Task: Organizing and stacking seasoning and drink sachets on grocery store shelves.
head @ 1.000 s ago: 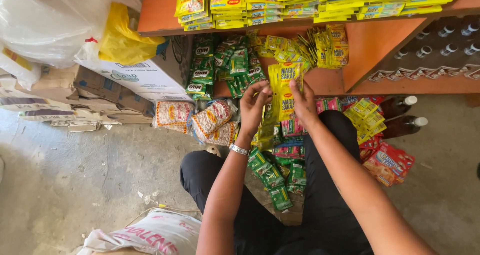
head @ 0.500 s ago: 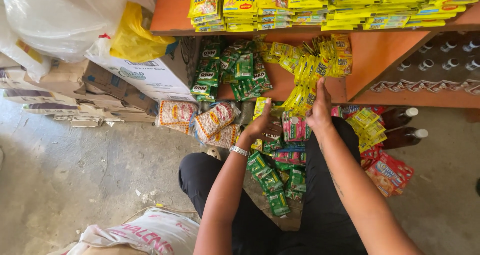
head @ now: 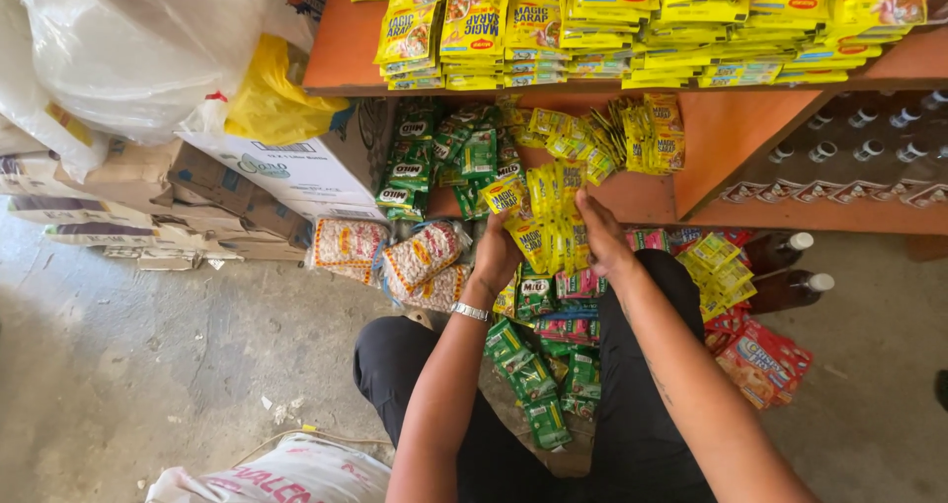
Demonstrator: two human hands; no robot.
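Note:
Both my hands hold a strip of small yellow sachets [head: 549, 217] in front of the lower orange shelf [head: 647, 199]. My left hand [head: 497, 249], with a silver watch at the wrist, grips the strip's lower left side. My right hand [head: 599, 232] presses on the strip's right side. More yellow sachets [head: 617, 133] lie bunched on the lower shelf, beside green sachets [head: 444, 157]. Strips of green sachets [head: 528, 385] and pink sachets [head: 578, 284] lie on my lap and between my knees.
The upper shelf [head: 336, 54] carries stacks of yellow packets [head: 632, 19]. Bagged peanuts [head: 420, 258] lie on the floor at left, next to cardboard boxes [head: 262, 172] and white and yellow plastic bags [head: 148, 44]. Dark bottles [head: 790, 266], red packets [head: 765, 360] at right; a white sack [head: 281, 468] below.
The yellow strip dropped from held high to low half a second ago, and is raised again to the lower shelf now. The camera has tilted down toward the shelf.

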